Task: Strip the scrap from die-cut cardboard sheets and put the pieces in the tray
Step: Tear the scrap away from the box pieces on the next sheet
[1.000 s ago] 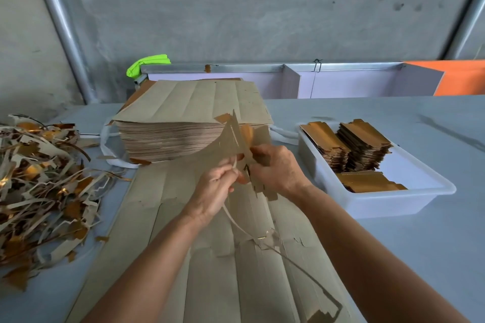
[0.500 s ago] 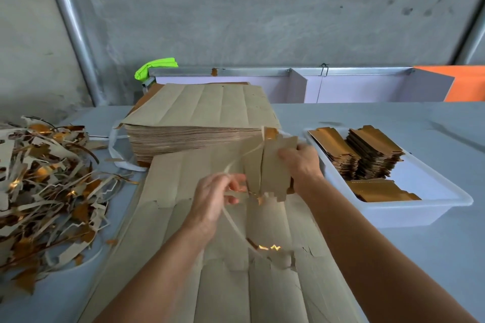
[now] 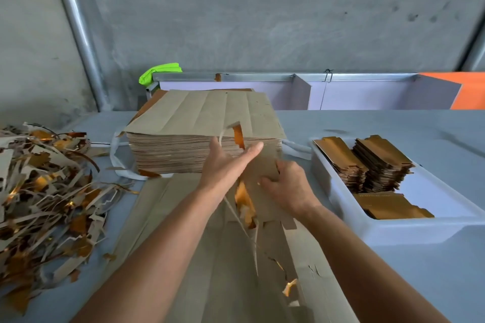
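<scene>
Table (image 3: pixel 393 128): pale blue-grey, spanning the frame.
Wall (image 3: pixel 262 8): grey, stained, across the top; a metal pipe (image 3: pixel 78 26) slants down at upper left.
Back edge: white partitions (image 3: pixel 354 94), an orange panel (image 3: pixel 472 89) at far right, a neon-green cloth (image 3: pixel 160 71).
Sheet stack (image 3: pixel 204 136): centre of frame.
Loose sheet (image 3: pixel 210 270): flat at lower centre.
Left hand (image 3: pixel 223 165): fingers straight, together, lying against a cut piece (image 3: pixel 262 178) (a thin scrap strip (image 3: pixel 246 233) trails below it).
Right hand (image 3: pixel 291 186): fingers curled on that piece.
Tray (image 3: pixel 393 228): white, right of frame, holding gold-faced pieces (image 3: pixel 380 165).
Scrap heap (image 3: pixel 44 191): left edge.
</scene>
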### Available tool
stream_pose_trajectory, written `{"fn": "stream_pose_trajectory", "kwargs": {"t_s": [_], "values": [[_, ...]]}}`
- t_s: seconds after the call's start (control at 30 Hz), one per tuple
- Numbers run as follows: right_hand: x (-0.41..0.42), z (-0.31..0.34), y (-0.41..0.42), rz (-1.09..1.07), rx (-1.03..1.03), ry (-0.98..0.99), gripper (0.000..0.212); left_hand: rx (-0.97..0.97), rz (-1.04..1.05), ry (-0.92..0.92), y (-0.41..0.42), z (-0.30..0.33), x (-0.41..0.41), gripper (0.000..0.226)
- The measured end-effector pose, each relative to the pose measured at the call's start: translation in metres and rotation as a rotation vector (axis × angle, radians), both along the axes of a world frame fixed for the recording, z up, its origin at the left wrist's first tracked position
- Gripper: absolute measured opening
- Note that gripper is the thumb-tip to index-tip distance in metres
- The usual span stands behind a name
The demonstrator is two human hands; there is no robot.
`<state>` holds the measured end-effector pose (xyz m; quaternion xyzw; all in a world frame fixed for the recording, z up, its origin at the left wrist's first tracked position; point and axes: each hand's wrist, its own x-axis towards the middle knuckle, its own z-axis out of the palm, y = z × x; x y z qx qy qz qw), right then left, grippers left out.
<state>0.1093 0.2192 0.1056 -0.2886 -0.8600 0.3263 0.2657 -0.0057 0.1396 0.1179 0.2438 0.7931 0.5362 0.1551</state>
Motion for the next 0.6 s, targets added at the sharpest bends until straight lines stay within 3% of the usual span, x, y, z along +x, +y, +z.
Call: {"fn": "stream_pose_trajectory", "kwargs": {"t_s": [0.03,0.1,0.2,0.23,0.33,0.4,0.47,0.5,0.6], "values": [[0.0,-0.001,-0.002,0.028,0.018,-0.013,0.016,-0.043,0.016,0.087,0.003,0.001,-0.003,0.107],[0.0,-0.003,-0.004,0.064,0.044,-0.029,0.015,-0.113,0.062,0.272,0.008,-0.001,-0.014,0.092],[0.001,-0.005,0.0,0.059,0.023,-0.014,0.014,0.03,0.03,0.299,0.013,-0.007,-0.032,0.03],[0.002,-0.006,0.003,0.041,-0.005,-0.004,0.014,0.044,0.031,0.273,0.012,-0.011,-0.036,0.019],[0.01,-0.007,0.013,-0.066,-0.237,0.159,0.024,0.017,0.173,0.261,0.004,-0.022,-0.051,0.018],[0.017,-0.007,0.021,-0.174,-0.257,0.276,0.049,0.058,0.231,0.214,-0.001,-0.025,-0.055,0.016],[0.024,-0.005,0.03,-0.254,-0.062,0.265,0.073,0.146,0.22,0.065,-0.001,-0.024,-0.054,0.013],[0.025,-0.002,0.032,-0.277,0.073,0.226,0.075,0.187,0.202,-0.028,-0.001,-0.022,-0.052,0.012],[0.011,0.001,0.025,-0.207,0.474,-0.047,0.053,0.235,0.081,-0.189,0.001,-0.019,-0.042,0.012]]}}
